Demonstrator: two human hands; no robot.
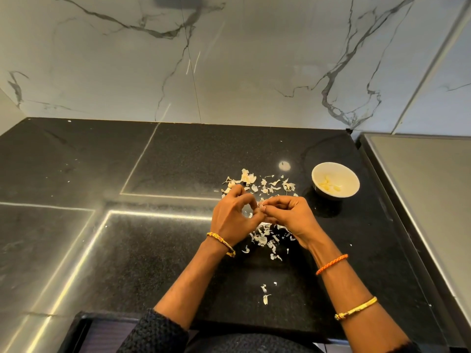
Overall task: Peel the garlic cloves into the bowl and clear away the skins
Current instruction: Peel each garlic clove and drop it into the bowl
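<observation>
Papery skin half-hides the garlic clove (261,205) between both hands (265,215).

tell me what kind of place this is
Most likely a home kitchen: a black stone counter against a marble-look wall, with a white bowl of peeled garlic and loose skins scattered about.

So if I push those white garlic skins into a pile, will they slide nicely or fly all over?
The garlic skins look like thin, curled flakes, so they are probably very light and floppy and may flutter or scatter when pushed quickly. The black counter looks smooth and shiny, so they should slide easily. Some tiny bits may cling to fingers.
</observation>
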